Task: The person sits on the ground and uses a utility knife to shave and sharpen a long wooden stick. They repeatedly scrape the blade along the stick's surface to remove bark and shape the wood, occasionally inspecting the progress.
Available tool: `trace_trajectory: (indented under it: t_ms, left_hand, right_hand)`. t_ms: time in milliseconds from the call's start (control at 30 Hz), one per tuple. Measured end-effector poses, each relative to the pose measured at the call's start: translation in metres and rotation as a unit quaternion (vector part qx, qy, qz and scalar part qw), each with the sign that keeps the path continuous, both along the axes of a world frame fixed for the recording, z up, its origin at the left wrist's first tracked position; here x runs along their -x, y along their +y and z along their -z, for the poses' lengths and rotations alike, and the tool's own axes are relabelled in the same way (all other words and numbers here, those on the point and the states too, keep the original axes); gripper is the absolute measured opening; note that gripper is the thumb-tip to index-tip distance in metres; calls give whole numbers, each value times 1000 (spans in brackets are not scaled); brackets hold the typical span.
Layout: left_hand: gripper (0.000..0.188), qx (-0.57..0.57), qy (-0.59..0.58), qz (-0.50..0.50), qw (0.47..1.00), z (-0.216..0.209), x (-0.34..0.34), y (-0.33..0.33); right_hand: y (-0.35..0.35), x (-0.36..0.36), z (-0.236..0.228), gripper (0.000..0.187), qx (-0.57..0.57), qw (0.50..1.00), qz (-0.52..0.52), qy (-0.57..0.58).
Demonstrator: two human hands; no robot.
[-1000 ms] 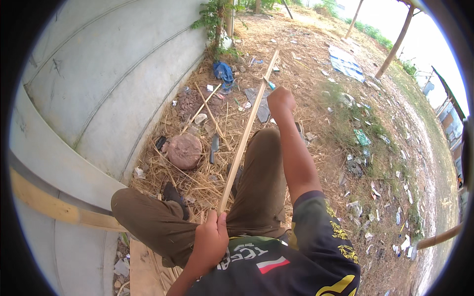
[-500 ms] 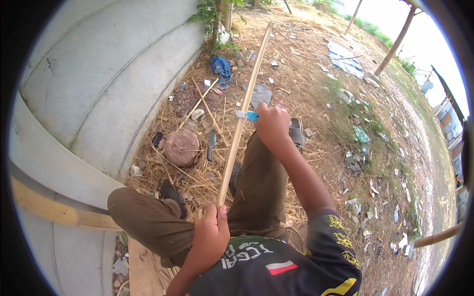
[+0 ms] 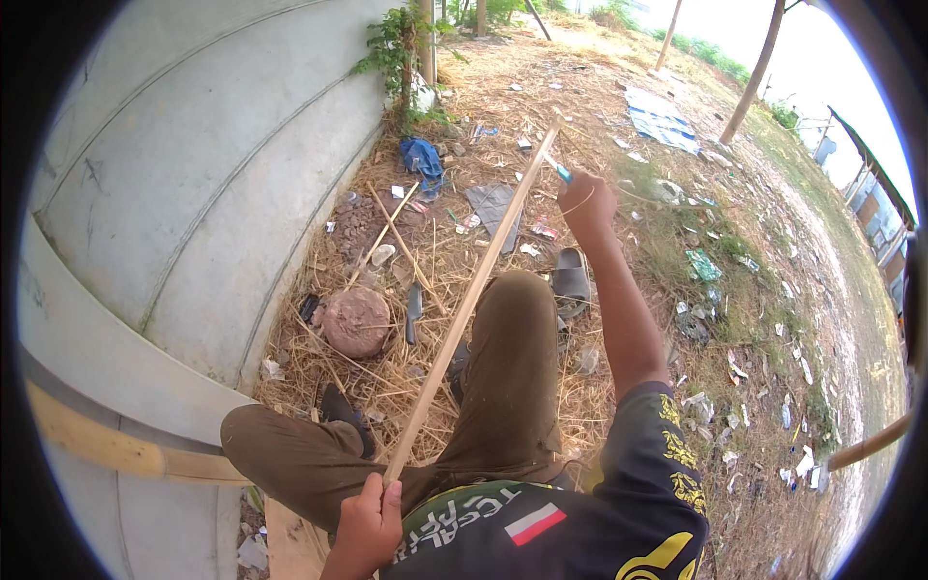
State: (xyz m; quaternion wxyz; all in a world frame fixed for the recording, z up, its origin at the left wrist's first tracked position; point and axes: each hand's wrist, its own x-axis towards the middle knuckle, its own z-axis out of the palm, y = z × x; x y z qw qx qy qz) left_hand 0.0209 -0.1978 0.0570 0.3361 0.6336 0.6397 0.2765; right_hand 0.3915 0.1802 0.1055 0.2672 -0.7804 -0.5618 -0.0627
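A long, pale strip of split bamboo [image 3: 476, 290] slants from my lap up and away to the right. Its near end sits in my left hand [image 3: 365, 527], fingers closed round it with the thumb on top. Out by the strip's far end, my right hand [image 3: 588, 205] grips a blue-handled cutter knife [image 3: 562, 172]. The knife's blade touches the strip's edge a little below the tip. A thin, curled shaving shows beside the right fist.
A round brown block [image 3: 356, 322] and a dark knife [image 3: 414, 313] lie on the straw to the left. A grey slipper [image 3: 571, 280] rests beyond my right knee. A grey panel wall [image 3: 193, 174] rises at left. Blue cloth [image 3: 421, 162] and scattered litter lie farther out.
My right hand has slid the cutter knife outward along the strip toward its far end. My left hand has drawn the near end closer and to the left.
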Motion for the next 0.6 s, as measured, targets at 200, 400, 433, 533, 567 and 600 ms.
trace_trajectory:
  t_ms: [200, 400, 433, 533, 567, 600]
  left_hand:
    - [36, 26, -119, -46, 991, 44, 4, 23]
    - [33, 25, -205, -41, 978, 85, 1, 44]
    - [33, 32, -210, -37, 976, 88, 1, 44]
    - [34, 43, -219, -16, 975, 100, 2, 44]
    - [34, 39, -216, -3, 975, 107, 3, 45]
    - [34, 37, -212, 10, 976, 108, 4, 46]
  right_hand:
    - [-86, 7, 72, 23, -15, 766, -226, 601]
    - [-122, 28, 124, 26, -191, 769, -242, 559]
    - [-128, 33, 131, 33, -202, 782, -236, 540]
    - [-149, 42, 120, 33, -239, 803, -170, 518]
    - [-145, 36, 128, 35, -267, 828, -175, 460]
    - [-148, 33, 125, 35, -247, 817, -176, 490]
